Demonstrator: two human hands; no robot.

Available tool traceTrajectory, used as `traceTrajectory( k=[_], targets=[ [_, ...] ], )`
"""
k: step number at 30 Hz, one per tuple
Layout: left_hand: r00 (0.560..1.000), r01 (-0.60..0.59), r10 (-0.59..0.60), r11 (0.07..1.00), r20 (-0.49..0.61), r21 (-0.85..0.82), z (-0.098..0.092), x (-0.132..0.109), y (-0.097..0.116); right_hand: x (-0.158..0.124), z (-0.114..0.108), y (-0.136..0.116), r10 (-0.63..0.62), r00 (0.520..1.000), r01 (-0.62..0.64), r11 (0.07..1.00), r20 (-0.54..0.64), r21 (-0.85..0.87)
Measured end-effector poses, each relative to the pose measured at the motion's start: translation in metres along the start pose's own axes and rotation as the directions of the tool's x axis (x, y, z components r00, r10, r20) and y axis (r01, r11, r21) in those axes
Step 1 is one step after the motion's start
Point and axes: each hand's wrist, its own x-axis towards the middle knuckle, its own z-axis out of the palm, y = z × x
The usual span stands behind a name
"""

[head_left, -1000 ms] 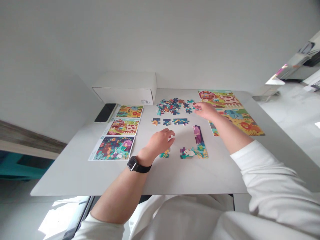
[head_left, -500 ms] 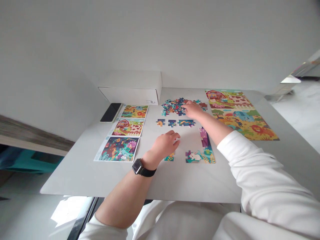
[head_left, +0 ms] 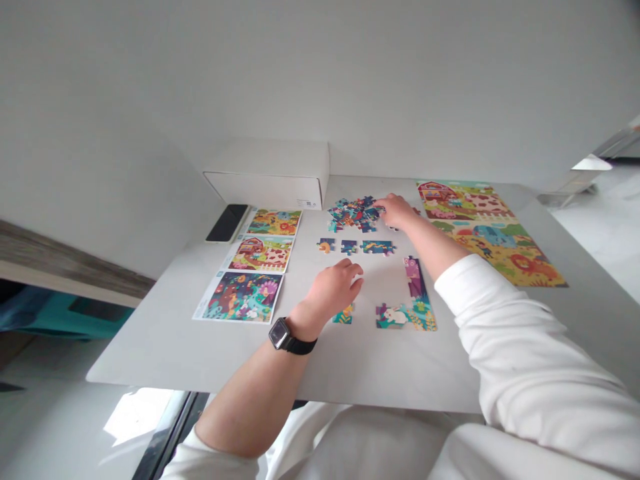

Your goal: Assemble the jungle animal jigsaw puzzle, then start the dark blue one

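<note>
A heap of loose, flat cardboard jigsaw pieces (head_left: 353,213), mostly dark blue with red and teal flecks, lies far on the desk (head_left: 375,367), just right of a plain white cardboard box (head_left: 273,170). The right hand (head_left: 397,210) rests on the heap's right edge, fingers bent down among the pieces. The back of the hand hides its grip, so I cannot tell whether it has closed on a piece.

Just near of the heap lies a row of three small joined clusters of blue pieces (head_left: 357,247). Nearer still, the left hand (head_left: 335,287) lies knuckles up on the smooth pale grey desk. Its grip is slack and half open, with nothing showing in it. A small teal piece (head_left: 344,315) lies partly hidden under its heel. A black wristwatch (head_left: 281,335) sits on that wrist.

To the right is an L-shaped joined corner in purple, teal and white (head_left: 410,300), its far end cut off by the white sleeve. Further right lie two finished, glossy animal jigsaws (head_left: 490,233). On the left are three printed picture cards (head_left: 257,263) and a flat black phone (head_left: 227,223).
</note>
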Motion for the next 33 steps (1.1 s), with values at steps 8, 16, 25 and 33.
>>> traceTrajectory(
  k=[8,16,25,33],
  targets=[
    [1.0,-0.001,0.001,1.0,0.009,0.005,0.002,0.0,0.0,0.028,-0.01,-0.001,0.036,0.985,-0.03,0.999,0.167,-0.044],
    [1.0,0.014,-0.014,1.0,0.017,0.011,0.0,-0.001,0.002,0.031,-0.01,0.002,0.008,0.987,-0.003,0.999,0.159,-0.035],
    [1.0,0.003,-0.003,1.0,0.02,-0.006,0.005,0.0,0.001,-0.009,-0.002,0.006,-0.016,0.996,0.047,0.921,-0.083,0.387],
    [0.996,-0.068,0.062,0.992,-0.06,-0.105,0.012,0.002,-0.004,-0.108,-0.031,0.023,0.095,0.992,0.01,0.569,-0.079,0.822]
  ],
)
